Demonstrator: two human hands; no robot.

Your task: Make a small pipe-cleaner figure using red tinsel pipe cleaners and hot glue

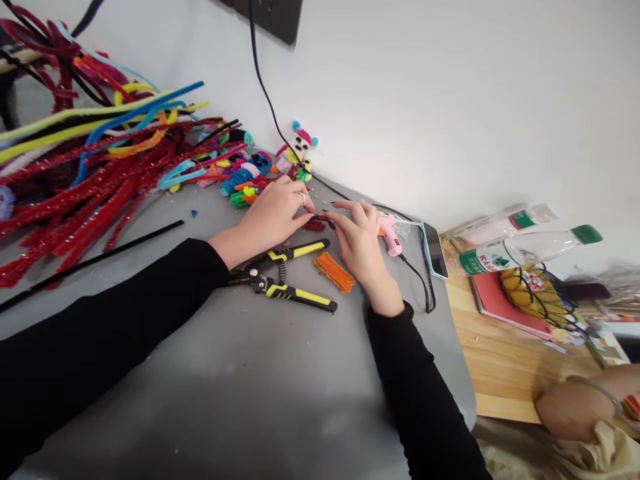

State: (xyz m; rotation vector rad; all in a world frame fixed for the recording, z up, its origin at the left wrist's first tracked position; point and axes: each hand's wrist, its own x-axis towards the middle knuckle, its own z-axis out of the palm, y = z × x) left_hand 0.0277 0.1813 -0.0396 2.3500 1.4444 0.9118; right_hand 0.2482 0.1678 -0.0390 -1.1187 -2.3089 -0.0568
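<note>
Between the fingertips of my left hand (280, 207) and my right hand (357, 233) is a short dark-red pipe cleaner (321, 217), pinched from both sides and partly covered by the fingers. A small bundle of red pipe cleaner (315, 226) shows just below it. Closer to me lie yellow-and-black wire strippers (280, 277), their handles spread and their jaws partly behind my left wrist. An orange pad of pipe cleaner pieces (335, 272) rests near my right hand. Behind that hand is a pink glue gun (391, 237), partly hidden.
Loose pipe cleaners (115, 173) are heaped at the left. Small pipe cleaner figures (295, 150) stand by the wall, where a black cable (270, 100) hangs. A phone (434, 250) lies at the grey table's right edge. Beyond are plastic bottles (530, 247) and another person's arm (575, 407).
</note>
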